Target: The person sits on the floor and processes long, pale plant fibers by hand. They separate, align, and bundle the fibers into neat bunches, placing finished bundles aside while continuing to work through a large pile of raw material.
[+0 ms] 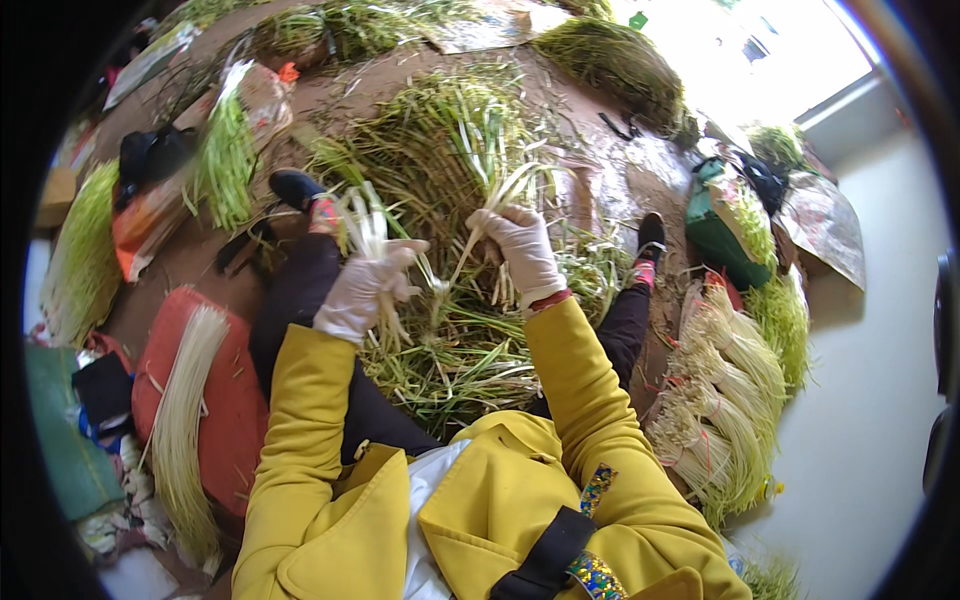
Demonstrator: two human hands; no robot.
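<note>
My left hand, in a thin whitish glove, grips a small bunch of pale stalks that stick out above and below the fingers. To its right, my right hand, gloved the same way, pinches pale leafy stalks between thumb and fingers; their lower part slants down towards my left hand. Beneath and beyond both hands, between my spread legs, lies a large heap of green and yellowish long-leaved stalks. Loose torn leaves cover the near part of it. The right hand's lower fingers are partly hidden.
At left, a long pale bundle lies on a red padded surface. Tied pale bundles are stacked at right beside a green bag. More stalk heaps lie farther off on the brown floor, and a pale wall stands at right.
</note>
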